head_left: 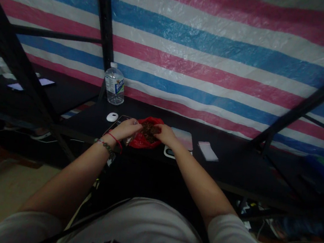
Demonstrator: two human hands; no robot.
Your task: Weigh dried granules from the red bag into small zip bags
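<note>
An opened red plastic bag [141, 141] filled with brown, dried-looking pieces [149, 131] lies on the black table in front of me. At its left edge is my left hand [127, 128], fingers pinched together. A small clear plastic bag [129, 139] shows beneath them and seems held there. From the right, my right hand [166, 134] reaches into the red bag, its fingers closed on some of the brown pieces. The fingertips are partly hidden among them. Partly behind my right wrist sits a white kitchen scale [184, 137] with a pale pinkish top.
A large clear bottle [115, 84] stands at the back left, with a white rounded object [112, 117] before it. Flat clear bags [207, 151] lie right of the scale. Black metal posts [102, 16] frame the table [235, 160]; a striped plastic sheet [203, 59] hangs behind.
</note>
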